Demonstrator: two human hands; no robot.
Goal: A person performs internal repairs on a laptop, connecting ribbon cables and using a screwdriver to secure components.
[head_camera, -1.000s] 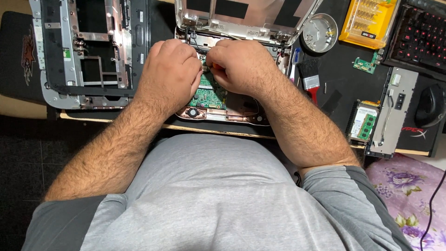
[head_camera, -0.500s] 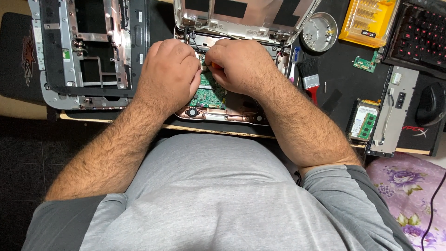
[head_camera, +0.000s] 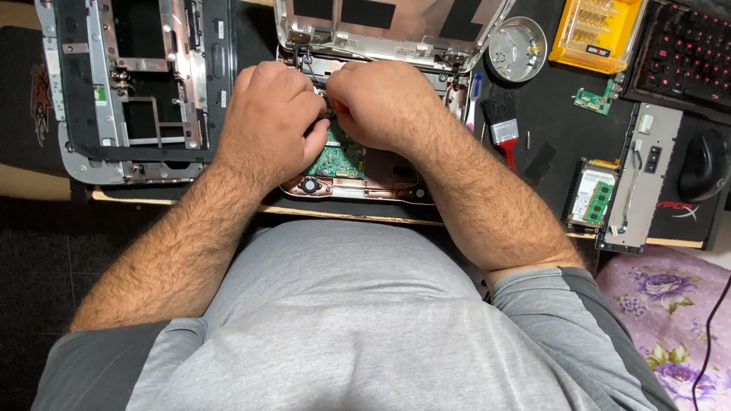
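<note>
Basically both hands sit knuckles-up over the opened laptop base (head_camera: 358,179), which lies at the desk's near edge, in the middle, directly in front of the person. Left hand (head_camera: 270,125) is curled, fingers bent down onto the inside of the base; whether it pinches anything, cannot tell, fingertips hidden. Right hand (head_camera: 381,106) is closed around a small tool with an orange-red handle (head_camera: 337,106), only a sliver showing between the two hands; its tip is hidden. The hands touch each other above the green circuit board (head_camera: 339,156). Laptop lid (head_camera: 388,27) stands open behind them, hinge side just past the knuckles.

Left of the base: a stripped grey chassis frame (head_camera: 129,84), flat on the desk. Right of it: a brush with a red handle (head_camera: 502,129), a round metal dish (head_camera: 518,49), a yellow bit case (head_camera: 598,30). Further right, a small green board (head_camera: 592,99), a drive caddy with a memory stick (head_camera: 592,199), a grey panel strip (head_camera: 640,179), a keyboard with red backlight (head_camera: 685,49), a black mouse (head_camera: 704,164).
</note>
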